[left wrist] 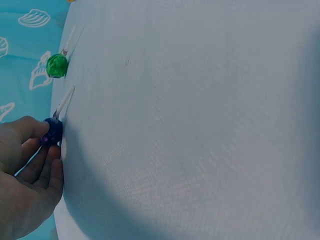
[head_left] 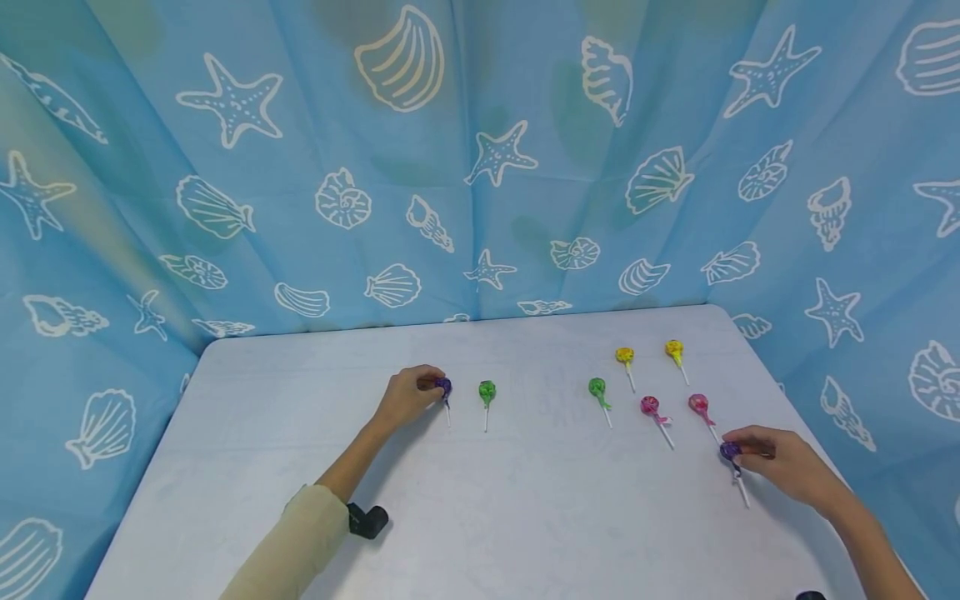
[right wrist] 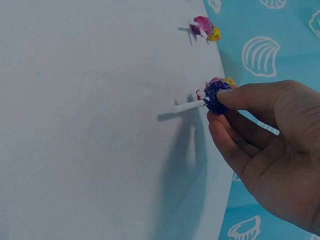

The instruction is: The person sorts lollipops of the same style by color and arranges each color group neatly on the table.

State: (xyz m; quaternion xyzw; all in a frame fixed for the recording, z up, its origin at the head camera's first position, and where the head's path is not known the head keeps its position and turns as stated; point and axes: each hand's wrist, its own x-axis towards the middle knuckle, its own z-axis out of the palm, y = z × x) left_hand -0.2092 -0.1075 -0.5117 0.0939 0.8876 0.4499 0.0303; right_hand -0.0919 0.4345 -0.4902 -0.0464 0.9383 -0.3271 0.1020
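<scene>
My left hand (head_left: pixel 408 395) pinches the head of a purple lollipop (left wrist: pixel 52 132) at the left of the group, its white stick pointing toward me. Just right of it lies a green lollipop (head_left: pixel 487 391). On the right side, my right hand (head_left: pixel 783 462) grips another purple lollipop (right wrist: pixel 217 97) by its wrapped head between thumb and fingers. Its stick sticks out freely over the table in the right wrist view. Close beyond that hand is a pink lollipop (head_left: pixel 699 404), with a second pink lollipop (head_left: pixel 650 406) to its left.
A second green lollipop (head_left: pixel 597 387) and two yellow ones, a left yellow lollipop (head_left: pixel 625 356) and a right yellow lollipop (head_left: pixel 674 348), lie farther back on the white table (head_left: pixel 525 517). A blue curtain (head_left: pixel 465 208) with shell prints hangs around the table's far and side edges.
</scene>
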